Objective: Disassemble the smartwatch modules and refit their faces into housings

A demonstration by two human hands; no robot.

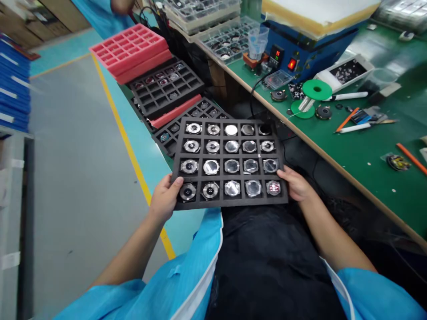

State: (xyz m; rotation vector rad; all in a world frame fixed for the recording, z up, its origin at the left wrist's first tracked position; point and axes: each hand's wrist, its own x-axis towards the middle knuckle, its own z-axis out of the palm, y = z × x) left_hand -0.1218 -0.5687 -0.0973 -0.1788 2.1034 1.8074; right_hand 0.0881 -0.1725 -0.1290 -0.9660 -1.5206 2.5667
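Note:
A black foam tray [230, 204] with rows of square pockets is held over my lap. Round watch cases [211, 167] fill its pockets, some shiny or film-covered, others showing dark backs. My left hand [166, 195] grips the tray's left edge near the front corner, thumb on top. On the opposite edge, my right hand [295, 183] pinches the rim with its thumb over the top. The undersides of both grips are hidden. Just beyond the tray, another black foam tray [167, 144] with watch parts lies partly covered by it.
Stacked black foam trays [168, 100] and pink foam trays [133, 55] stand ahead on the left. The green workbench [363, 151] on the right carries a blue heating box [308, 58], a solder spool [316, 90] and tools. A person's blue sleeve [100, 18] shows at the top left.

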